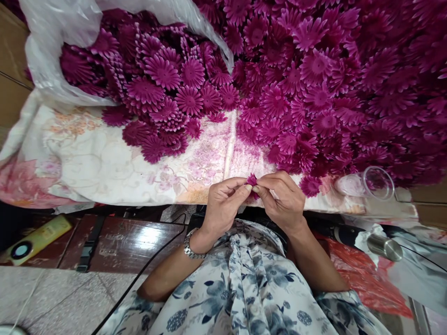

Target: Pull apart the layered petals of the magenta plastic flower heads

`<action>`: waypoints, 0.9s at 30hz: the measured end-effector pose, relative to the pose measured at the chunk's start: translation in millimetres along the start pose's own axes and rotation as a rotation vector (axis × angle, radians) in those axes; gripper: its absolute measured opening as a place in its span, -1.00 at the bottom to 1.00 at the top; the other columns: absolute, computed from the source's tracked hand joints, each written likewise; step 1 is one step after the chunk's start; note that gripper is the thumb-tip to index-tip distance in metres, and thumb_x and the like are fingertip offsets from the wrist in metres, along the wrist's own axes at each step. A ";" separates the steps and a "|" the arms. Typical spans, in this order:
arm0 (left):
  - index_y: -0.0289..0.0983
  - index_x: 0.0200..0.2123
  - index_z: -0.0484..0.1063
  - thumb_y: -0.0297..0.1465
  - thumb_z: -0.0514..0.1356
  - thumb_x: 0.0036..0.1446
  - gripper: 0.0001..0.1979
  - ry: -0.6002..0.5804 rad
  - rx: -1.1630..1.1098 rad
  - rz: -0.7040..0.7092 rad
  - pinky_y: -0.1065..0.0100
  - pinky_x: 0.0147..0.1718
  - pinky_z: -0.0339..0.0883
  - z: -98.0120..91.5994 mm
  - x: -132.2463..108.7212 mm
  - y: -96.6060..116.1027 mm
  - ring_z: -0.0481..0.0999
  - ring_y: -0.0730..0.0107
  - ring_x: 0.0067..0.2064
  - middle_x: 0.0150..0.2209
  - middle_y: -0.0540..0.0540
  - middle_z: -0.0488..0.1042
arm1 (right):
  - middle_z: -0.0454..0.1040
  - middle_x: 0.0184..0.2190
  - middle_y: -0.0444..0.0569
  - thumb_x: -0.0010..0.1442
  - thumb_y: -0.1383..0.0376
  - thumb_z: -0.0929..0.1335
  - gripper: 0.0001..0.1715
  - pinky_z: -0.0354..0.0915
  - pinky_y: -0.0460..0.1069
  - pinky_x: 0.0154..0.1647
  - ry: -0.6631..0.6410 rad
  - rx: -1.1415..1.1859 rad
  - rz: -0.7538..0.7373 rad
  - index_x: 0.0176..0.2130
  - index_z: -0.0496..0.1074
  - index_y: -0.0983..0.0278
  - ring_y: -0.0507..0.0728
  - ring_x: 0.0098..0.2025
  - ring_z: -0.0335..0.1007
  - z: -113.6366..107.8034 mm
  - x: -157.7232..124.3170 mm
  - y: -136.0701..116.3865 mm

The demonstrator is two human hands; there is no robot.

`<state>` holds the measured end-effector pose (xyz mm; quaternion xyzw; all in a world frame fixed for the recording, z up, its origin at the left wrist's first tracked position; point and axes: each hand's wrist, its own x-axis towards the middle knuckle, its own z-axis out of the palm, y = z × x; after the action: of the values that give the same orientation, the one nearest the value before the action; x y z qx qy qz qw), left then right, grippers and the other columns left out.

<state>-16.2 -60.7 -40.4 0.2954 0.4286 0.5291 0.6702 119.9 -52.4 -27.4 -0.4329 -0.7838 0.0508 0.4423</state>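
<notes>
Both my hands meet at the near edge of a table covered with a pale floral cloth (104, 163). My left hand (223, 202), with a metal watch on the wrist, and my right hand (281, 200) pinch one small magenta fabric flower (252, 179) between their fingertips. A huge heap of the same magenta flowers (314, 79) fills the table beyond my hands. More of them spill from a clear plastic bag (63, 42) at the far left.
A clear plastic cup (366, 184) lies on its side at the right edge of the cloth. A metal cylinder (384, 246) rests on red and clear plastic lower right. A yellow-green device (35, 239) lies on dark wood at the lower left.
</notes>
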 end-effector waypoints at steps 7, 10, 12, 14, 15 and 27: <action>-0.30 -0.39 0.57 -0.36 0.22 0.03 -0.85 0.042 0.354 0.186 0.47 -0.43 0.41 2.8 -6.0 4.0 0.46 0.48 -0.48 -0.48 -0.01 0.54 | 0.42 -0.39 -0.01 0.13 0.36 0.37 -0.93 0.36 0.01 -0.27 -0.059 0.052 0.130 -0.30 0.41 0.30 0.07 -0.30 0.37 -6.8 6.5 -5.9; -0.31 -0.40 0.57 -0.39 0.21 0.03 -0.86 0.029 0.444 0.225 0.49 -0.43 0.39 6.5 -7.9 8.2 0.45 0.49 -0.47 -0.48 -0.02 0.54 | 0.39 -0.43 -0.04 0.14 0.40 0.34 -0.97 0.35 -0.01 -0.32 -0.058 0.029 0.124 -0.32 0.39 0.29 0.05 -0.34 0.34 -4.6 4.8 -4.8; -0.31 -0.39 0.55 -0.37 0.22 0.03 -0.86 0.002 0.364 0.164 0.48 -0.43 0.39 7.0 -7.1 7.6 0.45 0.48 -0.47 -0.48 -0.02 0.52 | 0.38 -0.43 -0.04 0.15 0.44 0.32 -0.93 0.35 -0.03 -0.33 -0.060 0.015 0.108 -0.32 0.38 0.30 0.04 -0.35 0.33 -2.7 2.6 -3.2; -0.30 -0.40 0.53 -0.33 0.24 0.01 -0.85 -0.028 0.224 0.082 0.47 -0.45 0.39 6.1 -4.9 5.3 0.43 0.49 -0.49 -0.51 0.00 0.48 | 0.39 -0.42 -0.01 0.15 0.46 0.31 -0.90 0.36 -0.03 -0.33 -0.057 -0.012 0.069 -0.30 0.38 0.30 0.05 -0.34 0.34 -1.7 0.3 -2.1; -0.30 -0.42 0.52 -0.32 0.25 0.00 -0.85 -0.035 0.157 0.048 0.47 -0.47 0.37 5.5 -3.4 4.3 0.41 0.51 -0.51 -0.54 0.02 0.46 | 0.40 -0.41 -0.01 0.15 0.47 0.31 -0.89 0.36 -0.03 -0.33 -0.055 -0.021 0.048 -0.29 0.38 0.29 0.05 -0.33 0.34 -1.6 -0.8 -1.9; -0.32 -0.57 0.49 -0.27 0.41 -0.26 -0.75 0.136 -0.075 0.009 0.46 -0.51 0.28 9.1 2.5 11.4 0.36 0.53 -0.53 -0.59 0.02 0.42 | 0.41 -0.39 -0.10 0.19 0.41 0.26 -0.90 0.32 -0.01 -0.23 0.310 0.577 0.414 -0.34 0.35 0.24 0.03 -0.29 0.39 0.4 -3.1 1.5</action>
<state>-13.2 -54.7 -27.2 0.2355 0.4518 0.5666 0.6476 121.2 -53.5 -30.3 -0.4422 -0.5572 0.2912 0.6397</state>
